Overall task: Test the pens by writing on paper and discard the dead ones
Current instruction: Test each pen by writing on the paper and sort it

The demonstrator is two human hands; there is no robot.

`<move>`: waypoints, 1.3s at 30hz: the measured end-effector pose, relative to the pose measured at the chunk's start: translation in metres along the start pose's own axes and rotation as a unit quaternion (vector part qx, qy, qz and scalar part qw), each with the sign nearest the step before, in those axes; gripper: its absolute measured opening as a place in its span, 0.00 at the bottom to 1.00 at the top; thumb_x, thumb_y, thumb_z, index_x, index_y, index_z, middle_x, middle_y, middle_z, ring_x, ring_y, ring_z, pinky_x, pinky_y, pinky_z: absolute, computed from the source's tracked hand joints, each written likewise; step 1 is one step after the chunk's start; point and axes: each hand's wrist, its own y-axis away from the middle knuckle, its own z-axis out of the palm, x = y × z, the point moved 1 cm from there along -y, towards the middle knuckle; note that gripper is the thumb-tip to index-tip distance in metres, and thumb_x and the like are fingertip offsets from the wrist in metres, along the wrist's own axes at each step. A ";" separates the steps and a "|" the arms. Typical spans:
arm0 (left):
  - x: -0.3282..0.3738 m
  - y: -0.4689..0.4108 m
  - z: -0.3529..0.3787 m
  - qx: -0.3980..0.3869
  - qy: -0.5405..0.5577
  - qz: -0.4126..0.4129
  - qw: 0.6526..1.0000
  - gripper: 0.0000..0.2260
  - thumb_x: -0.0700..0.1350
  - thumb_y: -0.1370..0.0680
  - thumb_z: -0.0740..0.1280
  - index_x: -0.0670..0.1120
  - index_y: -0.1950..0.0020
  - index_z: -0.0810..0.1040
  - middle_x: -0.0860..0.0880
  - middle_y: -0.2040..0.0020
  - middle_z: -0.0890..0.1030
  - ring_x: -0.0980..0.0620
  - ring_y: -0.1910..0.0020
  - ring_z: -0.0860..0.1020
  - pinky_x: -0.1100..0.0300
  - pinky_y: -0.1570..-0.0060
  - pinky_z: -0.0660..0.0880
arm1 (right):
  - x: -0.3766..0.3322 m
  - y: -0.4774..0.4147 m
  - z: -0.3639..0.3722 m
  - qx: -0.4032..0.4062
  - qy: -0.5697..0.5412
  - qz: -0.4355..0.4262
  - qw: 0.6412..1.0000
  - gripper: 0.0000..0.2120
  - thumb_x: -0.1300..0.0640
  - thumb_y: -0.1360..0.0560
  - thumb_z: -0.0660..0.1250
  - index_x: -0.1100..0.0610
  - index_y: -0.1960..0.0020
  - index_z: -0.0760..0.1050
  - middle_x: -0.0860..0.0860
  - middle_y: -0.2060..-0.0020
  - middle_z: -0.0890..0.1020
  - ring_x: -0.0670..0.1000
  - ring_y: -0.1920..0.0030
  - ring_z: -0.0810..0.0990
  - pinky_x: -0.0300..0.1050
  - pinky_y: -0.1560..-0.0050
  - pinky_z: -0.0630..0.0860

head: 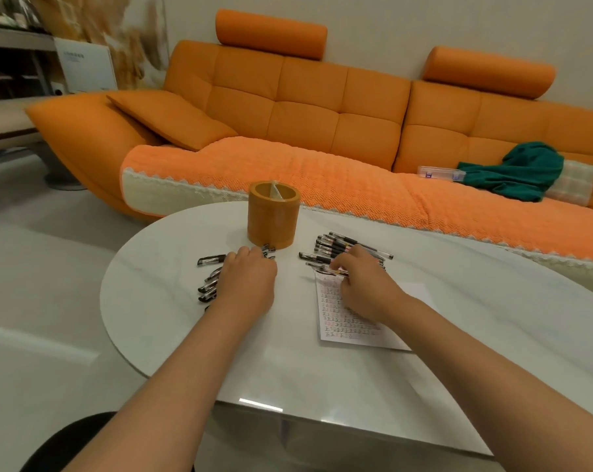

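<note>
your left hand [249, 281] lies palm down in the middle of the frame, just left of centre, spread over the left pile of pens [209, 286]. its fingers bend forward toward the base of the orange holder [273, 216], and a few pen tips stick out past them there. the hand covers whatever lies under it, so you cannot tell whether it grips a pen or only rests on the heap.

your right hand [363, 284] sits just right of centre, over the top edge of the paper [351, 327]. its fingers are curled in tight and pinch a pen [322, 267] that lies almost flat across the paper's upper corner, pointing to the left of the frame. just above the knuckles the right pile of pens [337, 247] fans out on the table [186, 335] — black-capped, clear-barrelled, close together.

the paper lies flat on the white table, its left part filled with rows of small marks, its right part hidden by your wrist. the holder stands upright between the two piles, a little higher in the frame.

behind the table the orange sofa [305, 107] fills the upper half — a green cloth [519, 172] and a clear box [438, 173] lie on its seat at the right.
</note>
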 end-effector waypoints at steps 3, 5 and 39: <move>0.002 0.000 0.001 0.004 0.029 0.022 0.999 0.16 0.39 0.21 0.63 0.51 0.36 0.79 0.47 0.38 0.75 0.46 0.38 0.71 0.55 0.38 0.67 | -0.001 -0.018 0.004 0.004 0.025 -0.003 1.000 0.22 0.70 0.23 0.59 0.54 0.33 0.75 0.53 0.40 0.72 0.57 0.40 0.74 0.52 0.41 0.74; 0.004 0.000 0.002 -0.006 0.068 0.031 0.997 0.18 0.37 0.21 0.63 0.52 0.34 0.78 0.47 0.37 0.74 0.45 0.35 0.70 0.54 0.36 0.67 | -0.002 -0.028 0.005 0.016 0.042 -0.008 0.999 0.23 0.70 0.23 0.60 0.53 0.33 0.76 0.53 0.40 0.74 0.58 0.40 0.75 0.53 0.42 0.75; 0.052 -0.002 -0.010 0.029 0.344 0.146 0.927 0.13 0.36 0.22 0.69 0.53 0.46 0.76 0.57 0.48 0.77 0.59 0.50 0.75 0.61 0.49 0.77 | 0.008 0.033 -0.009 0.068 -0.284 0.027 0.956 0.07 0.54 0.21 0.67 0.47 0.51 0.84 0.44 0.63 0.85 0.41 0.63 0.80 0.42 0.57 0.78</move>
